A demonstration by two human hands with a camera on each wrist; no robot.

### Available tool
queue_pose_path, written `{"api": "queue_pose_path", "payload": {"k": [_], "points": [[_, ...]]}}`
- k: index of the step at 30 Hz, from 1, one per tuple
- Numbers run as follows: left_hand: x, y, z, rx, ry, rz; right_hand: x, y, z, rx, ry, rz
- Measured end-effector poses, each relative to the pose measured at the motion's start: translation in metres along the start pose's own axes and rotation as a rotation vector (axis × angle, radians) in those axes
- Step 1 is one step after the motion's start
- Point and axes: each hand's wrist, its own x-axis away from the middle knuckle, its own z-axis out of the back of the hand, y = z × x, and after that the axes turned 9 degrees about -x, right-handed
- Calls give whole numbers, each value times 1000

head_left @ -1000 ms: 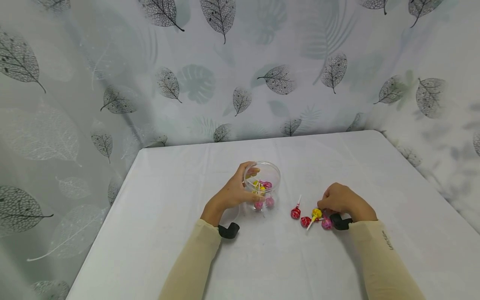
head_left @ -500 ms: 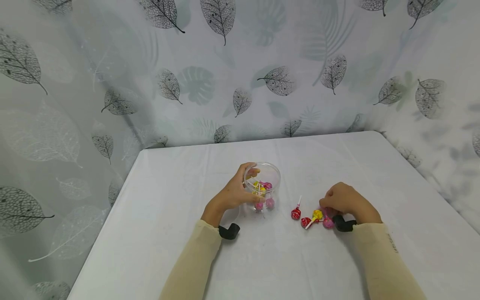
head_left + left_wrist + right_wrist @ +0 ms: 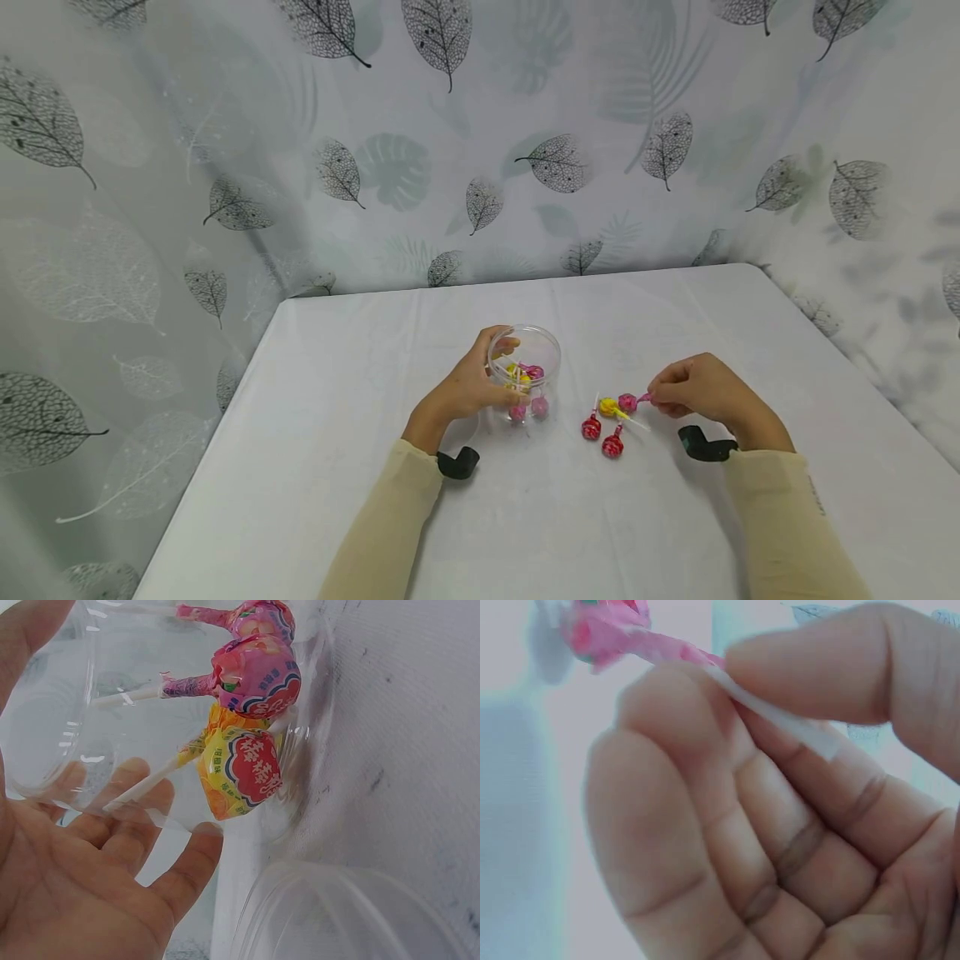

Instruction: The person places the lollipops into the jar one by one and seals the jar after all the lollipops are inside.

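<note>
My left hand (image 3: 467,385) grips a clear plastic jar (image 3: 553,360), thumb on the near side and fingers round the far side. Pink lollipops (image 3: 259,675) and yellow lollipops (image 3: 244,772) show through its wall in the left wrist view. On the right, my right hand (image 3: 708,390) pinches the stick of a pink lollipop (image 3: 627,402) between thumb and fingers. In the right wrist view its white stick (image 3: 787,727) runs across the fingers. Near its pink head lie a yellow lollipop (image 3: 608,407) and two red ones, one red lollipop (image 3: 591,427) left of the other red lollipop (image 3: 612,446).
A clear round lid (image 3: 337,915) lies on the white-covered table (image 3: 315,433) beside the left wrist. Leaf-patterned curtains (image 3: 420,217) hang behind the table and along both sides. A black wrist mount (image 3: 457,463) sits on the left wrist, another black mount (image 3: 707,445) on the right.
My right hand has drawn back to the right and slightly up, bringing the pink lollipop out of the cluster. The yellow and one red lollipop have shifted. The left hand and jar stay put.
</note>
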Motion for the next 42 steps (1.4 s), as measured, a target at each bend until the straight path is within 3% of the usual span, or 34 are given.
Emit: {"api": "queue_pose_path", "payload": {"k": [9, 18, 25, 34, 42], "points": [[-1, 0, 1, -2, -2, -2, -5, 2, -1, -9, 110, 5], [-1, 0, 1, -6, -3, 5, -8, -3, -6, -120, 201, 73], [0, 0, 2, 9, -2, 17, -10, -7, -12, -193, 235, 163], [0, -1, 2, -5, -2, -7, -12, -17, -16, -161, 263, 168], [0, 0, 1, 12, -5, 14, -11, -29, -17, -185, 273, 224]]}}
